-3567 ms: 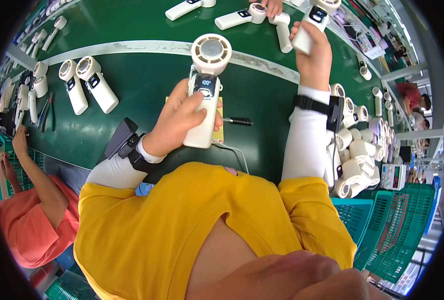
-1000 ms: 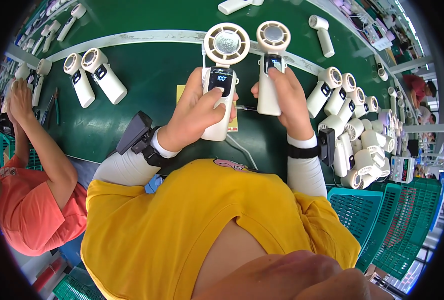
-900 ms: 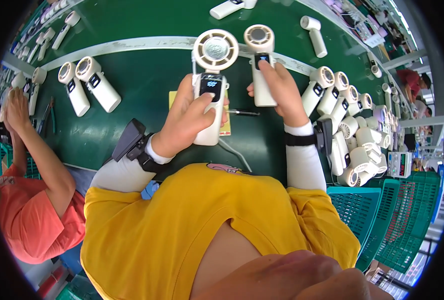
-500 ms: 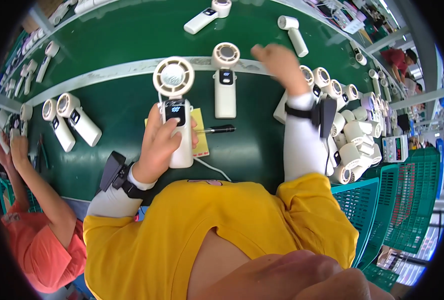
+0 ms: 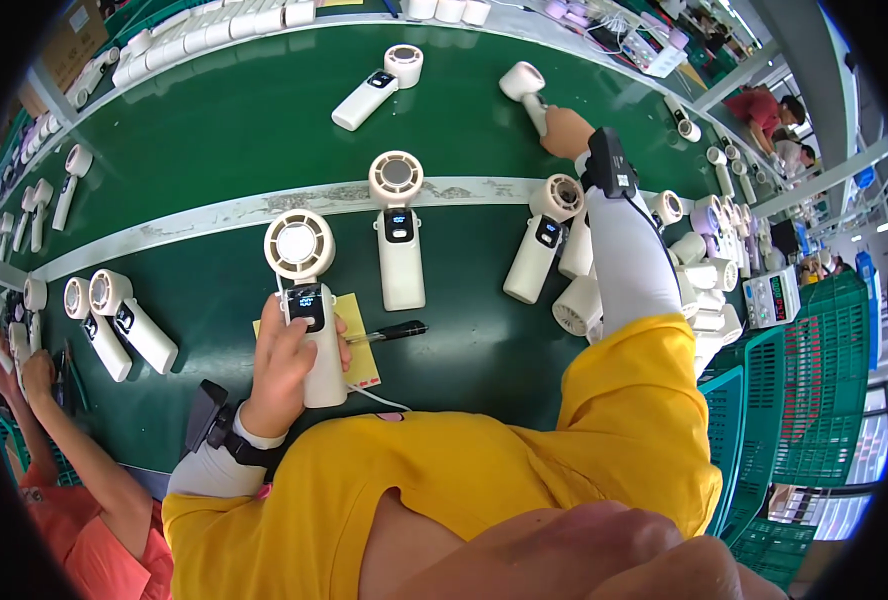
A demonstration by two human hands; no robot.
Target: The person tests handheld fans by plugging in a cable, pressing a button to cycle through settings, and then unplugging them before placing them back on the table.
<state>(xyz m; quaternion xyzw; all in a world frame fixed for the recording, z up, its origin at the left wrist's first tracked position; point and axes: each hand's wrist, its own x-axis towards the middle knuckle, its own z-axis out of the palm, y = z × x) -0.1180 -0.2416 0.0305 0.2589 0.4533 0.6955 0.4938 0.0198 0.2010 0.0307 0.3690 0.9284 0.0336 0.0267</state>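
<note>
My left hand (image 5: 282, 375) is closed around a white handheld fan (image 5: 325, 385) with a round head, a lit dark display and a white cable. One finger lies by the button under the display. Far out to the right, my right hand (image 5: 567, 132) is wrapped round the handle of another white handheld fan (image 5: 520, 82), whose head points away to the left. Between my arms lies a fan with a lit display (image 5: 401, 265), and a similar fan (image 5: 534, 262) rests beside my right forearm. Under the left-hand fan is a yellow paper pad (image 5: 364, 368) with a black pen (image 5: 401, 331).
A pale rail (image 5: 214, 215) crosses the green table. Beyond it lies another fan (image 5: 369, 100). Two fans (image 5: 144, 335) rest at left, near a co-worker's arms (image 5: 89, 445). Fans pile up at right (image 5: 704, 300), by green crates (image 5: 809, 380) and a small meter (image 5: 771, 298).
My right hand has reached farther out across the rail and closed on the far fan's handle. My view has shifted. The left hand keeps its fan.
</note>
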